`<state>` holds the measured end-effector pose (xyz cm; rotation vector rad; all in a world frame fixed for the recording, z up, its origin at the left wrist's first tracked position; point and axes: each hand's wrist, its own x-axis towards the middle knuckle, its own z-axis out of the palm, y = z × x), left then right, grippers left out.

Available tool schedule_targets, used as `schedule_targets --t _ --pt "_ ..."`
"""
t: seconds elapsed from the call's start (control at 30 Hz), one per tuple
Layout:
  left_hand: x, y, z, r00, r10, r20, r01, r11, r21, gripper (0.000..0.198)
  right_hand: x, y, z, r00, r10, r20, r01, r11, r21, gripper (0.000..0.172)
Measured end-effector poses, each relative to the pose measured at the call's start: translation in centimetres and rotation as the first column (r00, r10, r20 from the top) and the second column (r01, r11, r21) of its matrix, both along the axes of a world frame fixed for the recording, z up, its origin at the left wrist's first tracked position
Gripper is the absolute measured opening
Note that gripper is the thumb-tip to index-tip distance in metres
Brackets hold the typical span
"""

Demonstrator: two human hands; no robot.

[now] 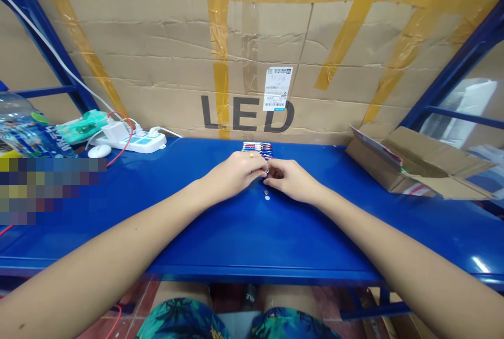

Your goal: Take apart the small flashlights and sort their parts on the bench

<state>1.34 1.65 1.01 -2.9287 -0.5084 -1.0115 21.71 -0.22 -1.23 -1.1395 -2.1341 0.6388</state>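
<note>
My left hand [244, 171] and my right hand [297, 179] meet over the middle of the blue table, fingertips almost touching. Both are closed in a pinch around a small shiny piece [266, 171], mostly hidden by the fingers. A gold-coloured ring [251, 155] is on a left finger. Just below the fingertips, a small brownish round piece [266, 192] lies by a small pale disc [267, 198]. Behind the hands is a row of shiny red, white and blue strips [257, 147], partly covered by my left hand.
A white power strip [145, 142] with plugs and cables, a white mouse-like object [100, 151] and a bottle [29, 126] stand at the left. At the right is an open cardboard box [378, 168]. A large taped carton [169, 61] rises behind the blue table [252, 244].
</note>
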Motion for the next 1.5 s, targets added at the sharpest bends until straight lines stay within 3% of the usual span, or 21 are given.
schedule_targets --t 0.17,0.33,0.53,0.77,0.9,1.0,1.17,1.33,1.5 --pt "0.0 -0.2 0.4 0.999 -0.004 -0.032 0.003 0.999 -0.05 0.013 0.1 0.3 -0.2 1.0 -0.004 -0.028 0.003 0.999 -0.033 0.006" --pt "-0.3 -0.4 0.8 0.995 0.094 -0.038 -0.099 0.981 -0.166 0.007 0.4 0.4 -0.2 0.999 -0.033 -0.043 0.031 0.999 -0.037 0.006" --pt "0.3 -0.5 -0.3 0.963 -0.029 -0.268 -0.059 0.946 -0.317 0.018 0.6 0.8 -0.3 0.996 -0.081 -0.044 0.079 0.996 -0.033 0.009" --pt "0.7 -0.6 -0.3 0.934 -0.008 -0.356 -0.11 0.945 -0.307 0.017 0.6 0.6 0.0 0.997 -0.078 -0.023 0.077 0.996 -0.04 0.012" --pt "0.1 -0.4 0.2 0.917 0.05 -0.396 -0.136 0.972 -0.192 0.016 0.5 0.5 0.2 0.996 -0.084 -0.002 0.084 0.995 -0.05 0.007" --pt "-0.4 0.0 0.2 0.941 0.091 -0.326 -0.125 0.989 -0.084 0.017 0.4 0.5 0.3 0.997 -0.077 0.006 0.077 0.996 -0.052 0.006" --pt "-0.4 0.0 0.2 0.996 0.077 0.037 -0.078 0.996 0.04 0.017 0.4 0.3 0.2 0.999 -0.03 0.02 0.03 0.999 -0.028 0.004" --pt "0.1 -0.2 0.0 1.0 0.014 -0.025 -0.013 1.0 0.017 0.019 0.2 0.2 0.0 0.999 0.026 0.023 -0.026 1.0 0.009 0.007" --pt "0.1 -0.1 0.1 0.999 0.001 -0.033 -0.005 0.995 -0.096 0.017 0.1 0.3 -0.1 0.994 0.032 -0.106 -0.042 0.994 -0.098 0.01"
